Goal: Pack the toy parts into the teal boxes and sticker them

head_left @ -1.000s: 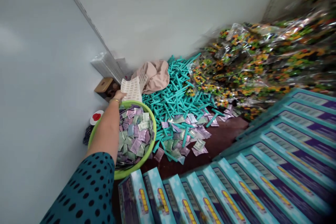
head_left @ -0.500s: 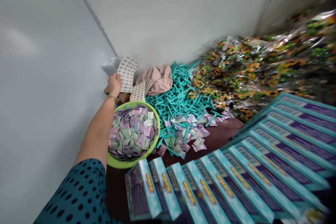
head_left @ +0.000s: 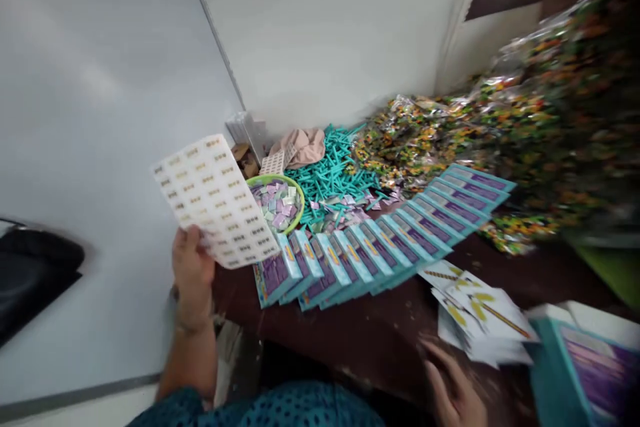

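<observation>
My left hand [head_left: 193, 270] is closed on the lower edge of a white sticker sheet [head_left: 213, 197] printed with rows of small dark and gold labels. The sheet is raised and tilted at the left, partly in front of the green basin. Low on the right, my right hand [head_left: 453, 387] is slightly blurred, its fingers apart and nothing seen in them. It is close to a loose stack of white cards [head_left: 493, 313] with yellow and striped drawings. Turquoise and purple boxes [head_left: 360, 260] lie overlapped in a curved row across the table.
A lime green basin [head_left: 301, 203] holds purple and green sachets. Behind are turquoise plastic sticks [head_left: 330, 170], a pink cloth [head_left: 306, 147] and another label sheet [head_left: 273, 161]. Clear bags of colourful pieces [head_left: 500, 127] pile up on the right. More boxes [head_left: 590, 367] stand at the lower right.
My left hand has drawn the sticker sheet away from the corner behind the basin, back toward me. The view has pulled back, and my right hand and the cards now show.
</observation>
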`<action>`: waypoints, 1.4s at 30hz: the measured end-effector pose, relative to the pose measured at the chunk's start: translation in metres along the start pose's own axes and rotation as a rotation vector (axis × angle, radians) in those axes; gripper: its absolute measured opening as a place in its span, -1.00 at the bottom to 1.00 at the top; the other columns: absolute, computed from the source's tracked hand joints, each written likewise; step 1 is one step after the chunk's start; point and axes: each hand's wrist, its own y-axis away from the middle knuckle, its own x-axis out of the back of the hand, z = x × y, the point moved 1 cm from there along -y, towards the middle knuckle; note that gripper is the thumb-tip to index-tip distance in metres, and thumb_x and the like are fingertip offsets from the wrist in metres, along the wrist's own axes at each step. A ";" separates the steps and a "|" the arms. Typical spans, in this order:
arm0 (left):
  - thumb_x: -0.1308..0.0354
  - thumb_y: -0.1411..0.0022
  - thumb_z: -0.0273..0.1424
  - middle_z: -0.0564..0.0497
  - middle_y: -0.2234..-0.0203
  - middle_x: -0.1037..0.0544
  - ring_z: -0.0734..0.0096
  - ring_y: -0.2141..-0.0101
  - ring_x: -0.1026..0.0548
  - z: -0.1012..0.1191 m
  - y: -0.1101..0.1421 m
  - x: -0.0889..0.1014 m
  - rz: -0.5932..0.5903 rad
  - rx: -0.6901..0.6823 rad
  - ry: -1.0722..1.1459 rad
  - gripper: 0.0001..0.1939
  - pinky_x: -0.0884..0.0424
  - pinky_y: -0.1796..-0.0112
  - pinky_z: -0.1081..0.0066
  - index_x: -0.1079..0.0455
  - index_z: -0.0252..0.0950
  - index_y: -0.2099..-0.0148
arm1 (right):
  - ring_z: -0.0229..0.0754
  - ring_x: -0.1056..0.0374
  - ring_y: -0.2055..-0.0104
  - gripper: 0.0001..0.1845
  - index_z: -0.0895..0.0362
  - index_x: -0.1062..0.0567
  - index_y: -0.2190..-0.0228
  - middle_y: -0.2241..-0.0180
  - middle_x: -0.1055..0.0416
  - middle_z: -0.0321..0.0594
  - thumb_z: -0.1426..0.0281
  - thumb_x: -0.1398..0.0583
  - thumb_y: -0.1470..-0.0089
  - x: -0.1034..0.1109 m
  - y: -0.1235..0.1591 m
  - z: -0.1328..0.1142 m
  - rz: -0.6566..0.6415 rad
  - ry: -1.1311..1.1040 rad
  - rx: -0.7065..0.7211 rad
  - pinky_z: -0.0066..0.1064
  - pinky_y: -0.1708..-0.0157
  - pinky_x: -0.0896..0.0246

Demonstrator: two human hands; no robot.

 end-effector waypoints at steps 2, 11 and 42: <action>-0.23 -0.22 -0.07 0.24 0.01 -0.64 0.20 -0.14 -0.54 -0.008 0.087 -0.012 -0.008 0.226 0.080 -0.72 -0.56 -0.10 0.09 -0.47 0.40 0.01 | 0.22 -0.54 -0.01 -0.40 -0.01 -0.59 0.03 0.03 -0.59 -0.01 -0.13 -0.26 -0.05 -0.017 0.006 -0.030 -0.172 -0.201 0.026 0.02 0.00 -0.50; -0.45 0.02 -0.17 -0.06 0.04 -0.66 0.02 -0.06 -0.59 -0.036 0.246 -0.034 -0.366 0.717 0.415 -0.51 -0.53 -0.04 0.07 -0.53 -0.08 0.01 | 0.15 -0.56 0.06 -0.36 0.14 -0.62 0.19 0.13 -0.64 -0.02 -0.01 -0.49 0.24 -0.048 -0.003 -0.078 -0.479 -0.540 -0.349 0.01 -0.01 -0.47; -0.56 0.15 -0.26 -0.03 0.27 -0.70 0.22 0.18 -0.63 -0.057 0.220 0.000 -0.316 0.634 0.407 -0.58 -0.50 0.06 0.30 -0.59 -0.26 0.20 | -0.28 -0.25 0.47 -0.57 0.12 -0.50 0.43 0.52 -0.38 -0.33 -0.01 -0.30 -0.12 -0.002 -0.005 -0.069 -0.491 -0.309 -0.030 -0.48 0.46 -0.17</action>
